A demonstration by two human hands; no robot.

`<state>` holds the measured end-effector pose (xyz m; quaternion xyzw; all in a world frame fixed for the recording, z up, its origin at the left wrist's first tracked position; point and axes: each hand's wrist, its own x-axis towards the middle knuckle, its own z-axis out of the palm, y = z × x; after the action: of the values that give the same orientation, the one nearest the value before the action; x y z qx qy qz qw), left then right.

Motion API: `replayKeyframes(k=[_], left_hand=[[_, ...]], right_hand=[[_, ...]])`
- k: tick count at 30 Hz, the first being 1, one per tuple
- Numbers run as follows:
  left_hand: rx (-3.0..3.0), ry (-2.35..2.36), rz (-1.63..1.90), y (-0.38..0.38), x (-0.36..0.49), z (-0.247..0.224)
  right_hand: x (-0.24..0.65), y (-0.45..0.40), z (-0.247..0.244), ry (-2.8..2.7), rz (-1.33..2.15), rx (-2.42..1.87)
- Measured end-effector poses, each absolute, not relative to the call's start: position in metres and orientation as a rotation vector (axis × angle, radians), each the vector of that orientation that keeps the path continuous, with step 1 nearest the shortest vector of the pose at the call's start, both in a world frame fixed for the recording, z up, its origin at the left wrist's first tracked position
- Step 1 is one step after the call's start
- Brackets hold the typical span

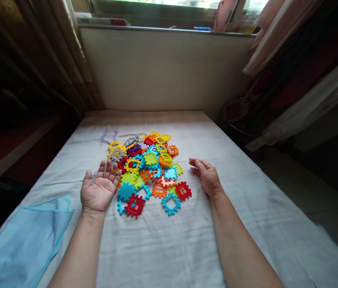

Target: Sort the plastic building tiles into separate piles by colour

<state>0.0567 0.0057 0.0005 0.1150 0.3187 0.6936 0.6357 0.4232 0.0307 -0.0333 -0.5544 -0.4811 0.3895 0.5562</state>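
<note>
A heap of colourful plastic interlocking tiles (150,159) with notched edges lies on a white cloth. My left hand (100,188) rests palm up at the heap's left side, fingers spread and nothing in it. Close by it are a blue solid tile (126,191) and a red window tile (134,205). To the right of the heap is my right hand (206,175), turned on its side, fingers stretched out and apart from the tiles. The nearest tiles to it are a red window tile (183,191) and a light blue frame tile (171,203).
The white cloth (163,248) covers the flat surface and has creases. A light blue fabric bag or cloth (28,240) lies at the left. Behind stands a pale wall (163,68) below a window ledge. Curtains (67,60) hang at left, and fabrics (315,108) at right.
</note>
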Motion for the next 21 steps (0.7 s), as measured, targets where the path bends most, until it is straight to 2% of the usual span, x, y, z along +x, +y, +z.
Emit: replayKeyframes(k=[4, 7, 16, 21], left_hand=[[0.088, 0.580, 1.539, 0.008, 0.049, -0.002], [0.042, 0.530, 1.519, 0.008, 0.047, -0.002], [0.023, 0.565, 1.589, 0.006, 0.053, 0.003], [0.016, 0.603, 1.623, 0.004, 0.058, 0.007]], right_hand=[[0.414, 0.033, -0.039, -1.477, 0.441, -1.500], [0.405, 0.028, -0.038, -1.657, 0.277, -1.660], [0.387, 0.024, -0.034, -1.690, 0.285, -1.793], [0.380, 0.026, -0.032, -1.556, 0.409, -1.646]])
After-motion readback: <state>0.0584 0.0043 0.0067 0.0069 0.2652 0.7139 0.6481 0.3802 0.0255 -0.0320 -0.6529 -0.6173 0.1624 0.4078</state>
